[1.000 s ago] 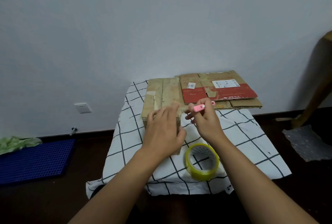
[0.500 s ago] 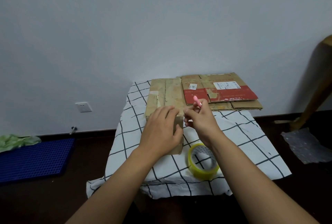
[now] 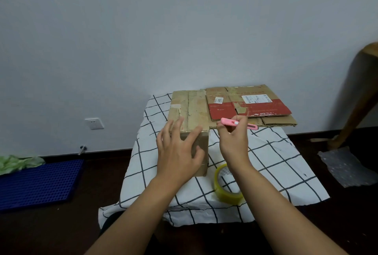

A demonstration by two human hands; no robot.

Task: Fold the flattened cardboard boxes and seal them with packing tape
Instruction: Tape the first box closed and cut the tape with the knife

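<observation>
1 folded box [image 3: 189, 109], 1 flat cardboard stack [image 3: 248, 104], 1 tape roll [image 3: 226, 191], 1 pink cutter [image 3: 238, 123]

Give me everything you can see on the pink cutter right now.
The pink cutter is a slim pink plastic utility knife with a small white slider near its middle. The right hand pinches it around its middle, holding it roughly level, left end slightly higher. It is held above the checked cloth, just right of the folded box and in front of the flattened cardboard, touching neither. Whether the blade is out cannot be told.
</observation>
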